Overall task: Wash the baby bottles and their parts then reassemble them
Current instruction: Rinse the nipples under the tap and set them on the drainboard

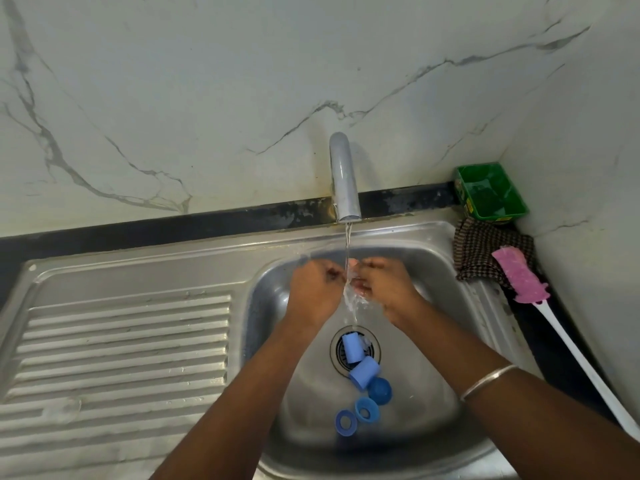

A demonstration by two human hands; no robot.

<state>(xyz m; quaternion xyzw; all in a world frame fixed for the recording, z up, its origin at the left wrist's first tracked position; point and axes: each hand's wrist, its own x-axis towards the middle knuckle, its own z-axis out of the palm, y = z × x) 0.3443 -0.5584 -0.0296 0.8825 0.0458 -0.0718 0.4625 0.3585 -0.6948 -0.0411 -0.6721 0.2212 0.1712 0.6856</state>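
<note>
My left hand (317, 289) and my right hand (386, 285) meet under the tap's running water (347, 247), over the steel sink (273, 306). Their curled fingers pinch a small clear part (354, 281) between them; the splashing water blurs its shape. Below, around the drain (337, 355), lie blue bottle parts: two light-blue caps (353, 348) (363, 372), a darker blue dome (380, 390) and two blue rings (366, 408) (345, 422). No bottle body is in view.
The grey tap (343, 174) juts from the marble wall. A ribbed steel drainboard (121, 348) lies to the left. At the right stand a green tub (490, 190), a checked cloth (485, 247) and a pink bottle brush (523, 278) with a long white handle.
</note>
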